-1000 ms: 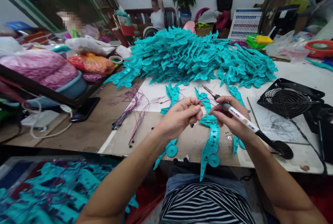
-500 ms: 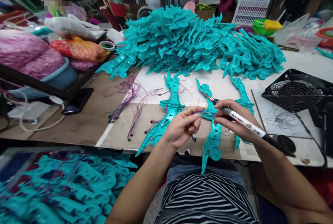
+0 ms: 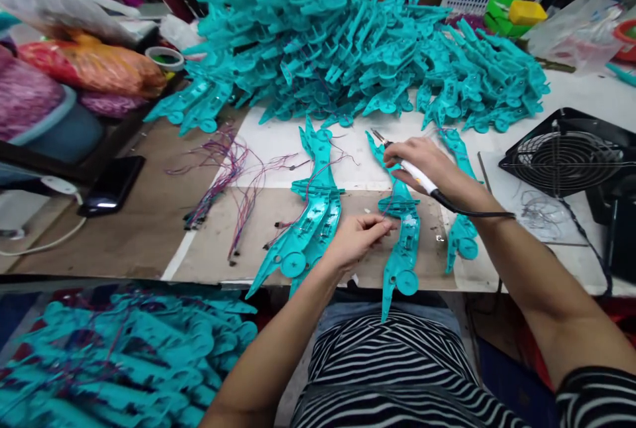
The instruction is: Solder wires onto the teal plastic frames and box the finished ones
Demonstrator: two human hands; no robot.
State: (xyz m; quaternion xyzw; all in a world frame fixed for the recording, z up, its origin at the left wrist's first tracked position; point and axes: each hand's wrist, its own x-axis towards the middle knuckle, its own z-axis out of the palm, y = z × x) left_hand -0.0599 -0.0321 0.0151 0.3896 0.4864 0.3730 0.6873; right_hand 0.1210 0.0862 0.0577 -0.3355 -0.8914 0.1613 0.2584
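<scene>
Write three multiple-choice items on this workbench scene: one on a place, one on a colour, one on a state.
1. Where does the black fan sit?
A. On the bench by the person's right arm
B. On the floor
C. On top of the teal heap

2. What colour are the heaped plastic parts?
A. Red
B. Teal
C. White

3. How is the soldering iron held?
A. Lying loose on the bench
B. Gripped in the right hand
C. Pinched in the left hand

Answers: 1 A, the fan rests on the bench surface at the right edge. 2 B, the whole pile is teal. 3 B, the right hand's fingers close round its white handle, its tip over a teal part.
</scene>
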